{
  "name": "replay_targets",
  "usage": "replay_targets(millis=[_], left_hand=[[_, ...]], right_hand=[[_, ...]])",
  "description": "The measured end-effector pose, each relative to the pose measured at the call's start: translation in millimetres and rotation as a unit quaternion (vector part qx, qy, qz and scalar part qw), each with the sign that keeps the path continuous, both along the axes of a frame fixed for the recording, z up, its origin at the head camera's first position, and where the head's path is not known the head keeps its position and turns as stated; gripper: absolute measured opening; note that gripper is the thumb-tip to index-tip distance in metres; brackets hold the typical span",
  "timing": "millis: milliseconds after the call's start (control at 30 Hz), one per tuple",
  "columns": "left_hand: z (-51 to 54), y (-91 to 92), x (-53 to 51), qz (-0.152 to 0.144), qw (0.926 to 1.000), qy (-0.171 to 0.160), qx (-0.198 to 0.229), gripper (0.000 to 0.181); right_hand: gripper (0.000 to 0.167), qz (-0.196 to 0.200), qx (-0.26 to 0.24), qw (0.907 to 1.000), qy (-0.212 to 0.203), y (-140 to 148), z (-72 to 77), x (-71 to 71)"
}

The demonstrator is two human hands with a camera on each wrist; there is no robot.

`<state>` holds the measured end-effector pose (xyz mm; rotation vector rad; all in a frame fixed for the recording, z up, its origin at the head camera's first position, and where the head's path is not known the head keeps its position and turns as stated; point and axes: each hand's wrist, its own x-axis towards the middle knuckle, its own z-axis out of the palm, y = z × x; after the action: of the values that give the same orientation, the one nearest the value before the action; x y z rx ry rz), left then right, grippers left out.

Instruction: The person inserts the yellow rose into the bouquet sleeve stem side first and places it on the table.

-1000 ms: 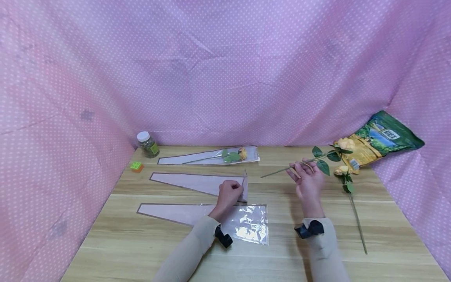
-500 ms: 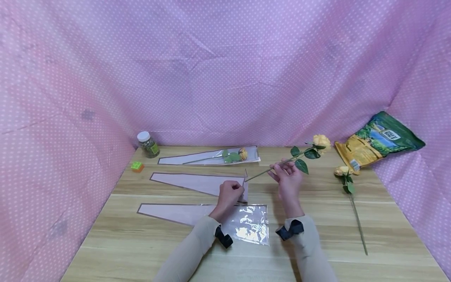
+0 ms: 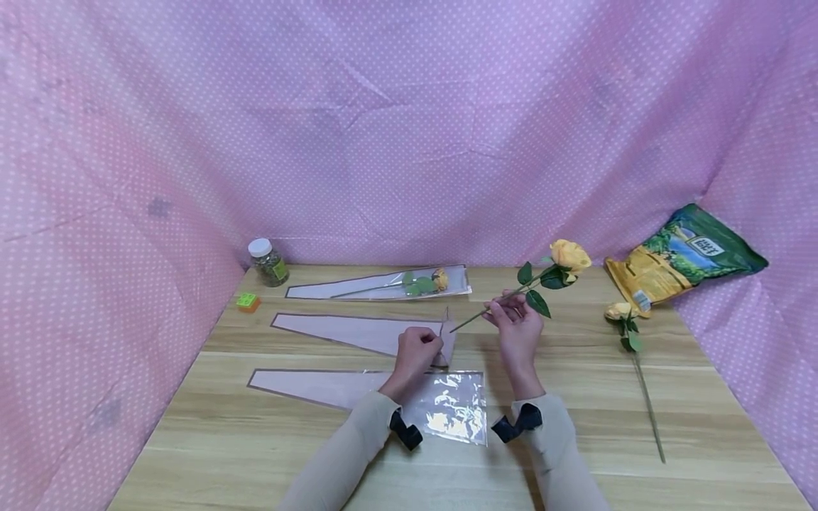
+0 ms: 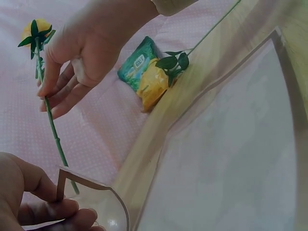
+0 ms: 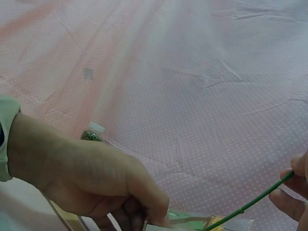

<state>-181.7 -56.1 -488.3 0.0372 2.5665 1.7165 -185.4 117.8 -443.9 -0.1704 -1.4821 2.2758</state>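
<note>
My left hand [image 3: 417, 349] pinches the mouth edge of the middle flower sleeve [image 3: 345, 333], a tapered pale wrapper with a dark border. Its top layer is lifted there, and the opening faces right. My right hand [image 3: 520, 333] pinches the green stem of a yellow rose [image 3: 570, 257] between thumb and fingers. The bloom points up and right, the leaves beside the hand. In the left wrist view, the stem's [image 4: 57, 139] lower end is at the sleeve's raised edge [image 4: 91, 183]; whether it is inside I cannot tell. The right wrist view shows the stem [image 5: 240, 211] slanting toward the left hand.
Behind lies a sleeve [image 3: 307, 292] holding another rose [image 3: 439, 279]; in front lies a flat sleeve [image 3: 294, 382]. A third rose [image 3: 647, 394] lies at right beside a green-yellow bag [image 3: 690, 252]. A white-lidded jar [image 3: 269, 262] and a small coloured cube [image 3: 248, 302] stand at left.
My right hand has brought the rose leftward from near the bag, its stem end now at the sleeve's mouth. My left hand stays on the sleeve edge, where the opening has spread slightly.
</note>
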Motion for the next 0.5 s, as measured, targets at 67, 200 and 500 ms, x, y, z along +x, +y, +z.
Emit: replay_targets(millis=[67,200,500], left_hand=[[1.6,2.1,-0.2,0.003,1.0,0.008,-0.004,0.017],[3.7,6.6,-2.0,0.006,0.9993,0.034,-0.011,0.016],[8.3,13.9,-4.0,0.001,0.9982,0.052,-0.031,0.014]], right_hand=[[0.029,-0.001,0.009,1.0,0.003,0,-0.7,0.4],[0.024,-0.004,0.021,0.9998,0.003,0,-3.8,0.7],[0.025,-0.013,0.01,0.9999,0.002,1,-14.6,-0.6]])
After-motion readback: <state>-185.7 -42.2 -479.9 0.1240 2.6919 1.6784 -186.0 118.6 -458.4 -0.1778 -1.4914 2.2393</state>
